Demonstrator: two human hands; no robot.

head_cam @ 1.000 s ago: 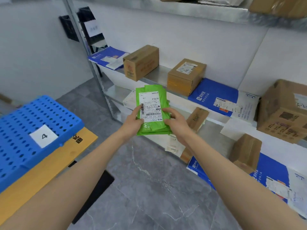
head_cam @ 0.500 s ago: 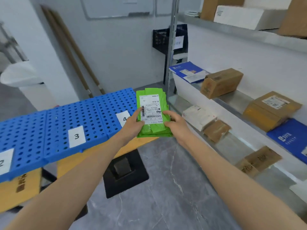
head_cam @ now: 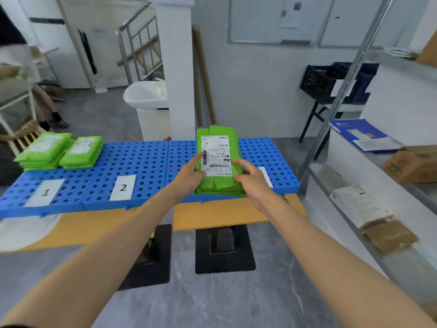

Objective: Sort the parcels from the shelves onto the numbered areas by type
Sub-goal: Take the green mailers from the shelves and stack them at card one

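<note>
I hold a small stack of green mailer bags (head_cam: 218, 183) with a white shipping label on top, in front of the blue perforated board (head_cam: 142, 162). My left hand (head_cam: 189, 176) grips its left edge and my right hand (head_cam: 251, 179) grips its right edge. The board carries white number cards 1 (head_cam: 45, 191) and 2 (head_cam: 123, 187); another card (head_cam: 266, 174) is mostly hidden behind my right hand. Two piles of green mailers (head_cam: 59, 151) lie at the back of area 1.
The board rests on a yellow table (head_cam: 212, 215) with black feet. A metal shelf rack (head_cam: 343, 79) stands at right with a blue envelope (head_cam: 364, 134), a brown box (head_cam: 411, 163) and padded parcels (head_cam: 373, 216). Behind are a white bin (head_cam: 151, 102), a pillar and a black crate (head_cam: 331, 81).
My view has swung left from the shelves to face the numbered board. Both hands keep hold of the green mailer stack, now carried over the board's right part.
</note>
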